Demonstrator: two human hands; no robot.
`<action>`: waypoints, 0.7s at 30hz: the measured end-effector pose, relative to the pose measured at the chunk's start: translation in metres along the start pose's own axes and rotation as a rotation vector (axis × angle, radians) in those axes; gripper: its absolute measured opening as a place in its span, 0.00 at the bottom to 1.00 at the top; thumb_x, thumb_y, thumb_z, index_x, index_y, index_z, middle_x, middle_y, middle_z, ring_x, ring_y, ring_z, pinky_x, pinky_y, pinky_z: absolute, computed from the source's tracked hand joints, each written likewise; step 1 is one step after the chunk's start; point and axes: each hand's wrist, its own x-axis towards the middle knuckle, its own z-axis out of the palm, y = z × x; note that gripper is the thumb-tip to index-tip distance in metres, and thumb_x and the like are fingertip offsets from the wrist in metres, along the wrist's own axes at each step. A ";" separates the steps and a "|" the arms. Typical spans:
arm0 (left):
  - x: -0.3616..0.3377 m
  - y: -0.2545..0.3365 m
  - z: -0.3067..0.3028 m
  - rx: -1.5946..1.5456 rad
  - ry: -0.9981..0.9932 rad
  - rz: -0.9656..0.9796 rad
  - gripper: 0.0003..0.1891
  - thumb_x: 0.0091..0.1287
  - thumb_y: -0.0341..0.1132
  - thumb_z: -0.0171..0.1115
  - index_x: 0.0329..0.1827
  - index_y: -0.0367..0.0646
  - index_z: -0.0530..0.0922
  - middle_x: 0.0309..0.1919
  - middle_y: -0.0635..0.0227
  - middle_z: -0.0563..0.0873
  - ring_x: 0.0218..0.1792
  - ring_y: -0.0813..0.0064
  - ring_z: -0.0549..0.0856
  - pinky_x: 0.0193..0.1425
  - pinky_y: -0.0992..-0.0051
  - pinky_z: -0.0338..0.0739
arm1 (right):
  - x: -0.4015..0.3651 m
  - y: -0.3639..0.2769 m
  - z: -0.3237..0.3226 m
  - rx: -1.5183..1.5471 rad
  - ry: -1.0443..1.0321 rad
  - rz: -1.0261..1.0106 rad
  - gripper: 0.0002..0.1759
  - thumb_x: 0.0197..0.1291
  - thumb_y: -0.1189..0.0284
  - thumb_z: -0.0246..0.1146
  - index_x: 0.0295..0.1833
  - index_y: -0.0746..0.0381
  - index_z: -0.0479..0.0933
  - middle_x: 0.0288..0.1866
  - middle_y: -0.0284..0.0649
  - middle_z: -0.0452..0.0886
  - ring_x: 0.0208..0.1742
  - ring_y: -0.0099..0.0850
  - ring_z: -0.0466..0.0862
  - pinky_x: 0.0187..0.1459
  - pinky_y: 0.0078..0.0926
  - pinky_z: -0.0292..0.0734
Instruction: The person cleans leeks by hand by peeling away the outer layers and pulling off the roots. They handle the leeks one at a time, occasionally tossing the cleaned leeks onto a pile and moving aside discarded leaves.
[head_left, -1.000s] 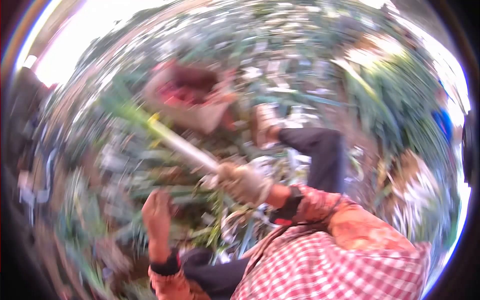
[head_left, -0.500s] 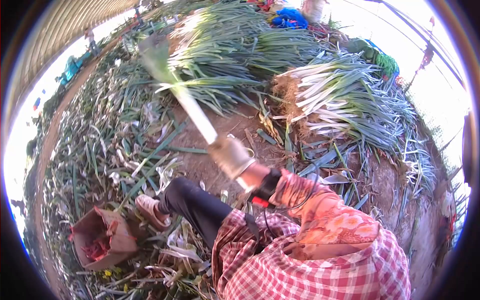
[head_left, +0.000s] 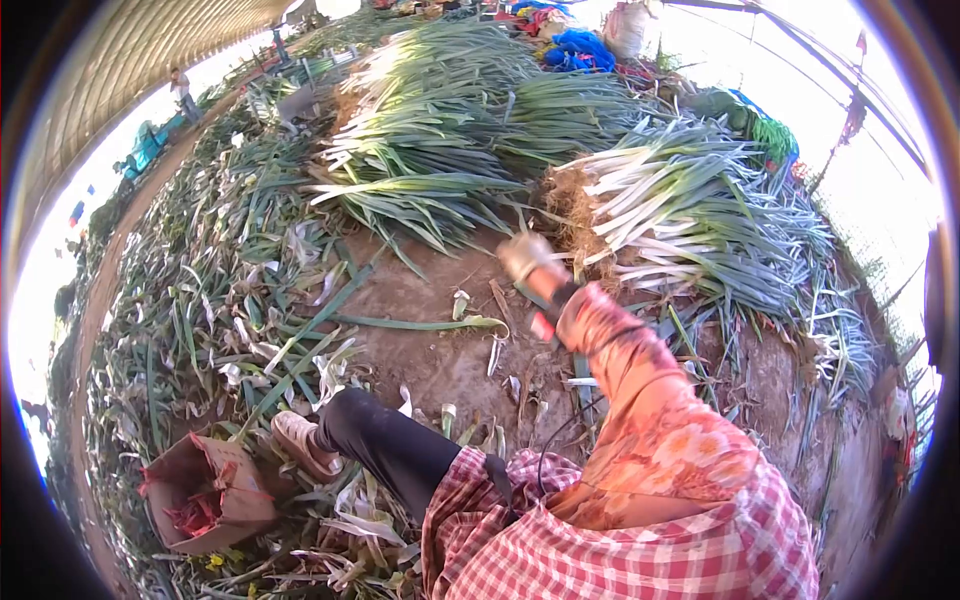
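My right hand (head_left: 528,258), in a pale glove and smeared by motion, is over the bare soil just left of the brown roots (head_left: 575,210) of the right-hand leek pile (head_left: 690,195). Its fingers are too blurred to read, and no leek stalk shows in it. A dark band and a red object sit at the wrist. Beyond the hand, another big pile of leeks (head_left: 440,120) lies with white ends to the left and green leaves to the right. My left hand does not show.
An open cardboard box (head_left: 245,495) with red material inside stands at lower left, near my shoe (head_left: 300,440). Loose leaves and trimmings (head_left: 230,260) cover the left ground. A blue bundle (head_left: 580,50) and pale sack (head_left: 625,28) are at the back; a person (head_left: 182,90) is far left.
My right hand has moved up and right, toward the roots of the right pile. The leek it held half a second ago is no longer seen in it.
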 end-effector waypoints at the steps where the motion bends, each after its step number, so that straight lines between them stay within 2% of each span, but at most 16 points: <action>1: 0.001 -0.006 -0.002 -0.025 0.002 -0.003 0.10 0.66 0.39 0.52 0.44 0.43 0.72 0.32 0.71 0.73 0.30 0.77 0.72 0.31 0.77 0.64 | -0.035 -0.045 -0.007 -0.451 -0.167 -0.423 0.13 0.52 0.69 0.54 0.38 0.62 0.81 0.37 0.50 0.82 0.42 0.44 0.82 0.44 0.34 0.78; 2: 0.001 -0.012 -0.005 -0.055 0.009 -0.008 0.10 0.66 0.38 0.52 0.43 0.43 0.72 0.31 0.72 0.74 0.29 0.77 0.72 0.30 0.78 0.64 | -0.048 -0.065 0.020 -0.378 -0.222 -0.617 0.12 0.52 0.73 0.53 0.38 0.61 0.81 0.36 0.45 0.83 0.39 0.41 0.83 0.40 0.32 0.79; 3: 0.002 -0.018 -0.009 -0.088 0.021 -0.013 0.09 0.66 0.38 0.52 0.42 0.43 0.73 0.30 0.72 0.74 0.28 0.78 0.73 0.28 0.79 0.64 | -0.069 -0.092 0.025 -0.205 -0.182 -0.763 0.11 0.52 0.70 0.54 0.37 0.61 0.80 0.35 0.42 0.83 0.40 0.40 0.83 0.41 0.32 0.78; 4: 0.003 -0.029 -0.015 -0.135 0.028 -0.018 0.09 0.65 0.38 0.53 0.41 0.43 0.73 0.29 0.73 0.74 0.27 0.79 0.73 0.27 0.79 0.64 | -0.092 -0.131 0.018 0.304 -0.380 -0.456 0.11 0.53 0.70 0.53 0.36 0.61 0.79 0.33 0.40 0.82 0.39 0.39 0.82 0.40 0.33 0.77; 6: 0.003 -0.062 -0.031 -0.287 0.044 -0.013 0.08 0.65 0.37 0.53 0.39 0.43 0.74 0.26 0.74 0.74 0.24 0.81 0.73 0.25 0.80 0.65 | -0.108 -0.190 0.019 0.364 -0.483 -0.555 0.10 0.54 0.70 0.52 0.36 0.61 0.78 0.33 0.42 0.81 0.37 0.40 0.81 0.39 0.33 0.76; 8: 0.008 -0.109 -0.044 -0.534 0.001 0.081 0.07 0.65 0.36 0.53 0.38 0.43 0.75 0.24 0.75 0.74 0.22 0.82 0.73 0.22 0.82 0.65 | -0.112 -0.235 0.030 0.593 -0.513 -0.821 0.09 0.57 0.71 0.54 0.38 0.62 0.78 0.31 0.40 0.81 0.31 0.36 0.80 0.35 0.30 0.76; 9: 0.004 -0.145 -0.053 -0.632 -0.040 0.201 0.07 0.65 0.36 0.53 0.37 0.43 0.75 0.23 0.76 0.74 0.21 0.83 0.73 0.21 0.82 0.65 | -0.127 -0.268 0.005 0.693 -0.679 -0.781 0.09 0.58 0.69 0.58 0.40 0.63 0.78 0.29 0.37 0.80 0.28 0.28 0.78 0.33 0.24 0.74; 10: -0.023 -0.106 -0.049 -0.655 0.127 -0.089 0.06 0.64 0.38 0.55 0.37 0.47 0.75 0.24 0.77 0.75 0.24 0.85 0.74 0.23 0.83 0.65 | -0.138 -0.299 0.001 0.890 -0.893 -0.521 0.13 0.61 0.68 0.55 0.46 0.65 0.75 0.31 0.35 0.79 0.31 0.22 0.78 0.32 0.21 0.75; 11: -0.033 -0.102 -0.055 -0.629 0.117 -0.080 0.06 0.64 0.39 0.55 0.36 0.47 0.75 0.25 0.78 0.75 0.25 0.85 0.74 0.24 0.82 0.66 | -0.150 -0.325 -0.009 1.041 -1.046 -0.617 0.14 0.62 0.69 0.55 0.49 0.66 0.74 0.33 0.35 0.79 0.31 0.22 0.78 0.33 0.20 0.75; 12: -0.041 -0.102 -0.061 -0.682 0.179 -0.120 0.08 0.64 0.39 0.55 0.39 0.45 0.76 0.25 0.77 0.76 0.27 0.85 0.75 0.26 0.81 0.69 | -0.170 -0.355 -0.013 1.079 -1.120 -0.459 0.15 0.62 0.70 0.55 0.50 0.67 0.72 0.37 0.36 0.80 0.32 0.22 0.78 0.35 0.19 0.75; 13: -0.049 -0.093 -0.068 -0.703 0.216 -0.120 0.09 0.65 0.39 0.55 0.41 0.44 0.76 0.26 0.77 0.77 0.27 0.84 0.76 0.27 0.81 0.70 | -0.191 -0.379 0.006 1.077 -1.233 -0.511 0.14 0.62 0.70 0.56 0.50 0.67 0.73 0.37 0.36 0.80 0.32 0.21 0.78 0.36 0.19 0.75; 14: -0.063 -0.088 -0.075 -0.723 0.254 -0.119 0.10 0.65 0.38 0.54 0.43 0.43 0.76 0.26 0.76 0.77 0.27 0.83 0.77 0.28 0.81 0.72 | -0.214 -0.402 -0.017 0.964 -1.241 -0.492 0.13 0.63 0.70 0.55 0.49 0.67 0.73 0.36 0.35 0.81 0.33 0.21 0.79 0.36 0.18 0.75; 18: -0.083 -0.113 -0.101 -0.896 0.295 0.009 0.13 0.66 0.41 0.54 0.47 0.43 0.75 0.27 0.72 0.79 0.25 0.79 0.79 0.26 0.79 0.72 | -0.298 -0.462 0.001 0.760 -1.589 -0.713 0.13 0.63 0.69 0.56 0.48 0.65 0.74 0.35 0.35 0.81 0.32 0.21 0.79 0.36 0.17 0.75; 19: -0.083 -0.123 -0.105 -0.930 0.334 0.017 0.12 0.67 0.40 0.54 0.47 0.43 0.75 0.27 0.72 0.79 0.25 0.80 0.79 0.26 0.80 0.72 | -0.320 -0.473 0.020 0.671 -1.637 -0.709 0.12 0.63 0.69 0.56 0.48 0.65 0.75 0.34 0.35 0.80 0.31 0.21 0.79 0.33 0.17 0.75; 20: -0.080 -0.131 -0.113 -0.968 0.363 0.020 0.12 0.67 0.40 0.53 0.46 0.43 0.75 0.27 0.72 0.80 0.25 0.80 0.79 0.27 0.80 0.73 | -0.345 -0.487 0.032 0.596 -1.587 -0.789 0.14 0.61 0.70 0.57 0.49 0.66 0.74 0.34 0.35 0.80 0.31 0.21 0.79 0.32 0.18 0.75; 21: -0.078 -0.147 -0.118 -0.999 0.407 -0.002 0.11 0.67 0.39 0.53 0.46 0.43 0.75 0.27 0.72 0.79 0.25 0.81 0.79 0.26 0.81 0.73 | -0.367 -0.494 0.069 0.657 -1.610 -0.797 0.13 0.60 0.68 0.58 0.46 0.65 0.77 0.32 0.33 0.80 0.30 0.19 0.76 0.32 0.18 0.73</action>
